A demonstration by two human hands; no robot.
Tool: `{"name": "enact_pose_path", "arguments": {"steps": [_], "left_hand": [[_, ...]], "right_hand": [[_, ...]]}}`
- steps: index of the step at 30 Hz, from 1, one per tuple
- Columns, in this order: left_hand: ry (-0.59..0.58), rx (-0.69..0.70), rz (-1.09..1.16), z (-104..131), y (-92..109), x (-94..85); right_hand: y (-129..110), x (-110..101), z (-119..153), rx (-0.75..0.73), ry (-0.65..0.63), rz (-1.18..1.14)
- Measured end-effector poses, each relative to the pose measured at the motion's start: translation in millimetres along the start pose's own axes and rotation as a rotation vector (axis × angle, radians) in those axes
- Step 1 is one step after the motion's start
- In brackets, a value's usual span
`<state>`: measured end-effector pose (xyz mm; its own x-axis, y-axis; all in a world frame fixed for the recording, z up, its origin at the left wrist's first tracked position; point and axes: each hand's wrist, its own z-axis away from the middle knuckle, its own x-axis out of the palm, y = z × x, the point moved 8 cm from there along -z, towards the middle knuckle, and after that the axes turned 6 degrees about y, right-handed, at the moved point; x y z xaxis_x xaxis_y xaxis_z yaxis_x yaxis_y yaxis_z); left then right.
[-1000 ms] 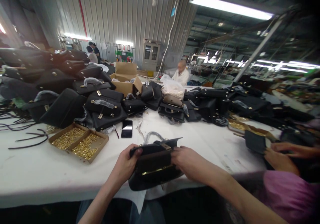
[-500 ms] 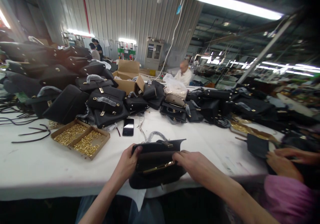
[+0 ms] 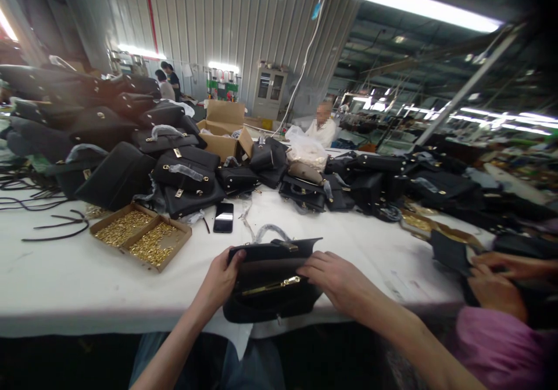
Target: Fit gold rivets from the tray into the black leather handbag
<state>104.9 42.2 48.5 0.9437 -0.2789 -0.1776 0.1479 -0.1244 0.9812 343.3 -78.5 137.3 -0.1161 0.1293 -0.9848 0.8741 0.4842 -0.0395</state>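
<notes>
A black handbag (image 3: 261, 310) lies tilted at the table's front edge, its mouth facing me. A gold zip (image 3: 267, 287) runs across the inside, with a gold pull near its right end. My left hand (image 3: 221, 282) is closed on the bag's left side, thumb over the rim. At the right side my right hand (image 3: 335, 279) is closed with bent fingers on the bag, just by the zip pull; its fingertips are partly hidden. The bag's plastic-wrapped handle (image 3: 274, 230) stands up behind it.
A divided cardboard tray (image 3: 176, 247) of small gold metal parts sits left, near a phone (image 3: 224, 218). Black handbags (image 3: 192, 175) are heaped along the back, around an open carton (image 3: 223, 124). At right, a co-worker's hands (image 3: 497, 288) hold a black piece.
My right hand has shifted slightly left and its fingers bend more over the bag's edge. More of the zip pull shows. My left hand keeps its hold.
</notes>
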Motion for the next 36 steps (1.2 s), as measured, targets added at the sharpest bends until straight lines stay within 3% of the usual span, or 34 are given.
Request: {"name": "enact_pose_path", "arguments": {"steps": [10, 18, 23, 29, 36], "left_hand": [[0.046, 0.042, -0.025, 6, 7, 5.5], [0.062, 0.055, -0.025, 10, 13, 10.5], [0.056, 0.058, -0.025, 10, 9, 11.0], [0.005, 0.103, 0.025, 15, 11, 7.6], [0.022, 0.086, 0.03, 14, 7, 3.6]], "right_hand": [[-12, 4, 14, -0.074, 0.118, 0.052], [-1, 2, 24, 0.066, 0.157, -0.275], [8, 3, 25, 0.121, 0.086, -0.34], [5, 6, 24, 0.194, -0.041, -0.216], [-13, -6, 13, 0.047, -0.056, -0.061]]}}
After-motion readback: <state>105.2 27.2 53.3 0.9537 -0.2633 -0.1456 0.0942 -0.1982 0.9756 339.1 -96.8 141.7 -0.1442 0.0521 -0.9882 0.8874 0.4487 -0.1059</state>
